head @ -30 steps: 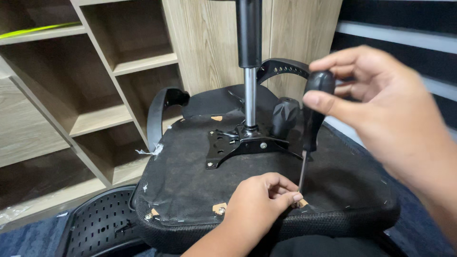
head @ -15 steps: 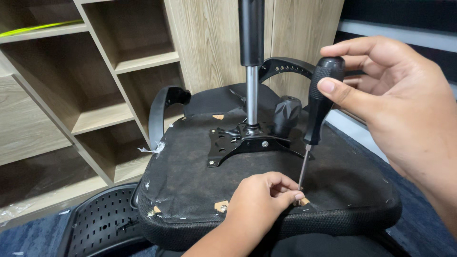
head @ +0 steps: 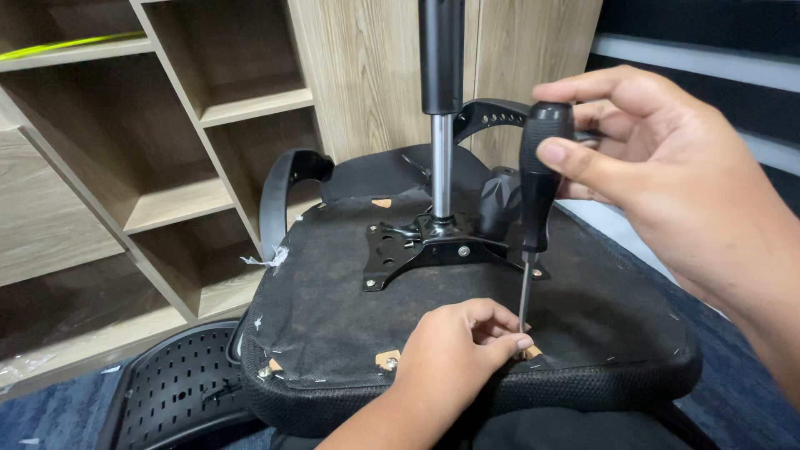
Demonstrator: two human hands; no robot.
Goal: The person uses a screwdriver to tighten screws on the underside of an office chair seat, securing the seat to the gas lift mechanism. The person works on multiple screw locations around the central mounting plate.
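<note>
Overhead, head view: an upturned office chair seat (head: pixel 333 308) lies with its black fabric underside up, the metal mounting plate (head: pixel 421 250) and gas cylinder (head: pixel 440 125) rising at centre. Right hand (head: pixel 667 175) has its grip closed around the black handle of a screwdriver (head: pixel 537 183), held nearly upright, tip down at the seat's near edge. Left hand (head: pixel 454 354) rests on that edge, fingertips (head: pixel 518 342) pinched at the tip; what they hold is too small to tell. Armrest (head: pixel 283 187) curves at left; wooden shelves (head: pixel 167 192) behind.

screwdriver (head: pixel 533 200) tip hidden behind left hand (head: pixel 458 350)
</note>
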